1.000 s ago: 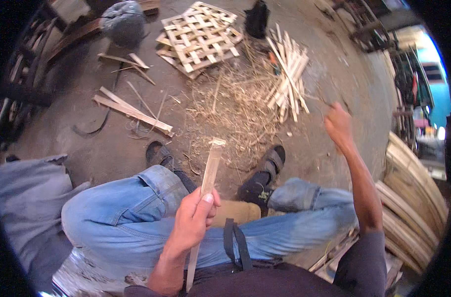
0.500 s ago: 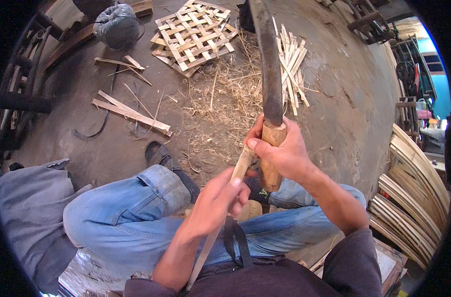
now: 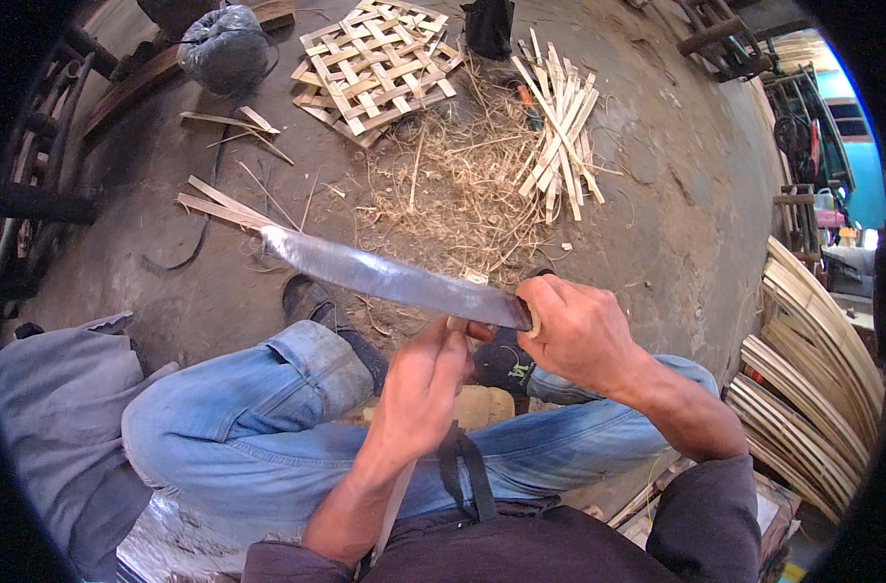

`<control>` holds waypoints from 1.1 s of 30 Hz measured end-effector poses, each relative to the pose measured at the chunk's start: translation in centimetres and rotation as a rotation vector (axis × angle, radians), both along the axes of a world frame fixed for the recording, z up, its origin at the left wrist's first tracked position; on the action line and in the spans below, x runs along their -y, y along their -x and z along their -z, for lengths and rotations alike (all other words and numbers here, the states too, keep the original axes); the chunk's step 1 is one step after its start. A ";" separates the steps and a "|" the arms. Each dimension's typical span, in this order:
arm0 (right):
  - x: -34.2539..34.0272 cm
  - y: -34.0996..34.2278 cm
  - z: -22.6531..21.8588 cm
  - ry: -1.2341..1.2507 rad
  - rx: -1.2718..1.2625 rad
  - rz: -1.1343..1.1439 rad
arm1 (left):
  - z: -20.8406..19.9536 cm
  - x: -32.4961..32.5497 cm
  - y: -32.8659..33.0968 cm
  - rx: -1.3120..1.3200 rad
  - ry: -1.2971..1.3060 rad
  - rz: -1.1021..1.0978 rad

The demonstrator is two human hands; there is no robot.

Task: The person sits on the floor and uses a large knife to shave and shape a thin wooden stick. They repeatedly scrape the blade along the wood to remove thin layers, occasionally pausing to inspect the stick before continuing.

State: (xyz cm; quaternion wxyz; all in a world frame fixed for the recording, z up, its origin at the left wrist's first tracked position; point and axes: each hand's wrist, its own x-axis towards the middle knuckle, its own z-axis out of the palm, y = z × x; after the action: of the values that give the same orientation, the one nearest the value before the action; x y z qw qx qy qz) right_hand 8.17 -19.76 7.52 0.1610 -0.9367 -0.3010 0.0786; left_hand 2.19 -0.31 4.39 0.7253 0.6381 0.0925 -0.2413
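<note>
My right hand (image 3: 587, 325) is wrapped round the handle of a machete (image 3: 394, 280). Its long blade points left, nearly level, above my feet and the shavings. Just below the blade, my left hand (image 3: 419, 389) pinches a flat bamboo strip (image 3: 394, 505). The strip's upper end sticks out of the fingers at the blade's lower edge; whether the two touch I cannot tell. The strip's tail runs down beside my left forearm. Most of the machete's handle is hidden in my right fist.
Woven bamboo lattice panels (image 3: 370, 73) lie ahead, beside a pile of cut strips (image 3: 564, 136) and scattered shavings (image 3: 433, 204). A grey plastic-wrapped bundle (image 3: 223, 51) sits far left. Long split bamboo (image 3: 812, 360) is stacked at right; grey cloth (image 3: 64, 408) lies at left.
The machete has swung from upright to nearly level, its tip now to the left. My right hand has turned over and moved slightly down, no longer touching the strip's end with its thumb.
</note>
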 end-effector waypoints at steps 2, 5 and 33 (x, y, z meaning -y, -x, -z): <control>0.0 0.0 0.1 0.005 0.012 -0.007 | 0.0 0.1 0.0 0.023 -0.023 -0.029; 0.3 0.0 0.8 0.023 0.072 -0.020 | 0.2 0.3 0.0 0.014 -0.055 -0.012; 8.1 0.4 1.5 -0.091 -0.073 0.542 | 2.0 -2.2 5.6 -0.255 0.271 0.044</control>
State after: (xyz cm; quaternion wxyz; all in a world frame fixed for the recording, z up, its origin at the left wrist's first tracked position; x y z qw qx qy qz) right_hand 7.73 -27.83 6.06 0.2288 -0.9714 -0.0366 0.0526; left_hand -3.44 1.87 2.37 0.7816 0.5007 0.1364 -0.3462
